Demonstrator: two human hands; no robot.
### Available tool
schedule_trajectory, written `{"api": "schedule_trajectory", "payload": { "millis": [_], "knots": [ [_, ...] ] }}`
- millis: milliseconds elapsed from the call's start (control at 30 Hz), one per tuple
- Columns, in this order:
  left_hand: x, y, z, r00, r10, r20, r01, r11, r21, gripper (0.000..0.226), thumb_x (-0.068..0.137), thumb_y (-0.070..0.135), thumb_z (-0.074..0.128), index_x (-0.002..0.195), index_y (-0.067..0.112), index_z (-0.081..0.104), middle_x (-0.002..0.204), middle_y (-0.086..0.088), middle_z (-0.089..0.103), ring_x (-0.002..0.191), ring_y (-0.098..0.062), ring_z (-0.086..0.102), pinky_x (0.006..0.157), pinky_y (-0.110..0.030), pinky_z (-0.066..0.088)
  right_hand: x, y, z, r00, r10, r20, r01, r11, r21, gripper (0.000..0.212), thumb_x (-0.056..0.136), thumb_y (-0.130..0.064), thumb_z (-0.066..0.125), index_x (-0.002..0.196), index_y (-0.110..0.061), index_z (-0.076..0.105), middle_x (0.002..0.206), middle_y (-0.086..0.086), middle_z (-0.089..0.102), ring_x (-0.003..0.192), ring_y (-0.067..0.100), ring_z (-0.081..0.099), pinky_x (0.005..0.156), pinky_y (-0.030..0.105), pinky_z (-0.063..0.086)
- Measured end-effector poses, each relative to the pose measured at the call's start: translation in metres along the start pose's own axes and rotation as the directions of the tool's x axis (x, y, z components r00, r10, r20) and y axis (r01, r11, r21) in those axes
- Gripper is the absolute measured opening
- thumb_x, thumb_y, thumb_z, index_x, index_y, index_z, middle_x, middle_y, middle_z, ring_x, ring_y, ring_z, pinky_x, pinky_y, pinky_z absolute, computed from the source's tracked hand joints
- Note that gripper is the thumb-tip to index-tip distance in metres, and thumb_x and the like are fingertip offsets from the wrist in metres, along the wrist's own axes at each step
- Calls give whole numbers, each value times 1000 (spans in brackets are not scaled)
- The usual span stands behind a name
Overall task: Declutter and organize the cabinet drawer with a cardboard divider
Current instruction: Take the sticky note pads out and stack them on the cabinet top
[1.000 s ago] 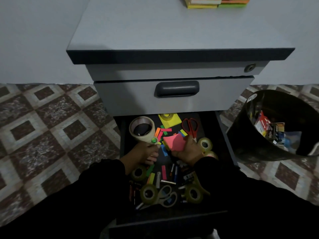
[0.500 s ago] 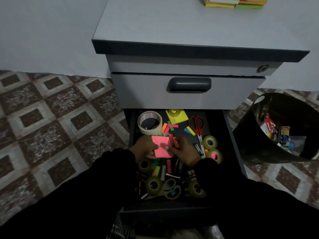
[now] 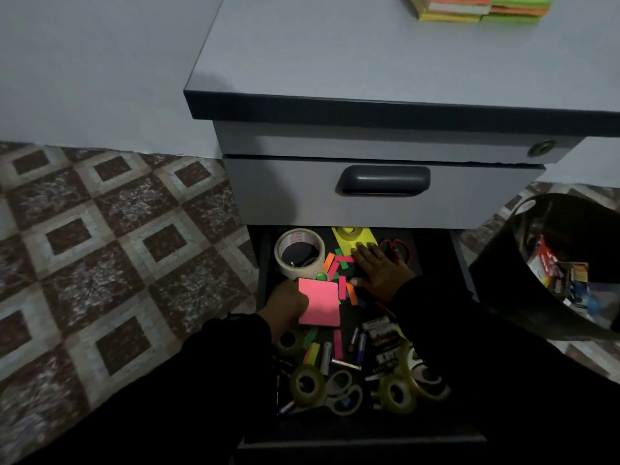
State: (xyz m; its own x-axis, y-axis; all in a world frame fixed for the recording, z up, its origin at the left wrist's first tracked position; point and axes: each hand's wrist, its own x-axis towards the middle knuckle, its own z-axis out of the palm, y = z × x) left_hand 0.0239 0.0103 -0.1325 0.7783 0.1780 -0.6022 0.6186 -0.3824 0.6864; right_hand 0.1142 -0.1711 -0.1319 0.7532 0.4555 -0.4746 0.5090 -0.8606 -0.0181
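**Below the shut upper drawer, sorting notes out of the clutter**

Under the closed upper drawer [image 3: 382,193], the open cabinet drawer [image 3: 362,441] is the landmark for everything else. Just inside its left wall the left hand [image 3: 285,307] grips a pink sticky-note pad [image 3: 319,303] by its left edge, lifted a little off the drawer floor, probably so the pad stays gathered while the other hand collects more. Toward the drawer's back, the right hand [image 3: 379,266] lies flat with fingers straight, fingertips on a yellow note sheet [image 3: 352,241]; it looks set to drag that sheet forward (a small tape roll sits on the sheet's far end and may come along). Red scissors [image 3: 397,251] lie just beside that hand, partly hidden by it.

At the back left corner rests a large masking tape roll [image 3: 299,251], with loose coloured paper strips [image 3: 339,263] scattered between it and the right hand. Nearer the drawer's front lie batteries [image 3: 355,347], several small tape rolls [image 3: 307,385] and grey scissors [image 3: 342,391], still jumbled.

No cardboard divider is visible anywhere, so the work seems at an early clearing stage. On the cabinet top, above the drawer, sit stacked note pads [image 3: 483,8], a likely destination for the pink one. Right of the drawer stands a black bin [image 3: 523,297].
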Motion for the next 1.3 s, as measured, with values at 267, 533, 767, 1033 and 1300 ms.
{"api": "schedule_trajectory", "payload": {
  "millis": [267, 533, 767, 1033, 1300],
  "knots": [
    [-8, 8, 0, 1000, -6, -5, 6, 1000, 0, 14, 83, 2, 53, 80, -10, 61, 85, -25, 61, 94, -38, 59, 69, -32, 41, -29, 8, 17, 1000, -3, -12, 4, 1000, 14, 65, 97, -54, 21, 150, -25, 0, 158, -7, -6, 146, 10, -5, 115, 49, 1],
    [-5, 3, -1, 998, -45, -35, 44, 999, -13, 21, 86, -5, 53, 107, -5, 58, 77, -6, 53, 70, -18, 55, 64, -24, 48, -30, 8, 10, 941, 257, -221, -175, 927, 331, 63, 84, -53, 51, 125, -6, 52, 128, 15, 51, 116, 32, 45, 94, 33, 33],
    [-8, 6, -1, 998, 57, -21, -56, 997, 60, 29, 80, -6, 59, 108, -15, 61, 92, -24, 60, 95, -37, 61, 65, -29, 44, -12, -11, 5, 836, 534, -125, -444, 794, 415, 103, 70, -52, 72, 145, -5, 20, 146, 15, 29, 134, 33, 26, 108, 40, 25],
    [-14, 10, 0, 997, 74, -8, -74, 997, 31, 38, 72, 2, 63, 108, -11, 62, 102, -30, 63, 94, -39, 63, 71, -40, 52, 0, 2, 0, 802, 595, -47, -465, 673, 575, 65, 78, -26, 67, 136, -10, 40, 139, 15, 39, 128, 35, 37, 102, 40, 34],
    [-20, 9, 3, 999, 44, 2, -44, 998, -41, 35, 82, -10, 54, 117, -7, 57, 105, -26, 58, 94, -38, 60, 74, -50, 54, 2, -3, 0, 816, 568, -106, -385, 672, 632, 57, 83, -28, 65, 129, -1, 46, 135, 20, 46, 123, 33, 44, 99, 33, 36]
  ]
}}
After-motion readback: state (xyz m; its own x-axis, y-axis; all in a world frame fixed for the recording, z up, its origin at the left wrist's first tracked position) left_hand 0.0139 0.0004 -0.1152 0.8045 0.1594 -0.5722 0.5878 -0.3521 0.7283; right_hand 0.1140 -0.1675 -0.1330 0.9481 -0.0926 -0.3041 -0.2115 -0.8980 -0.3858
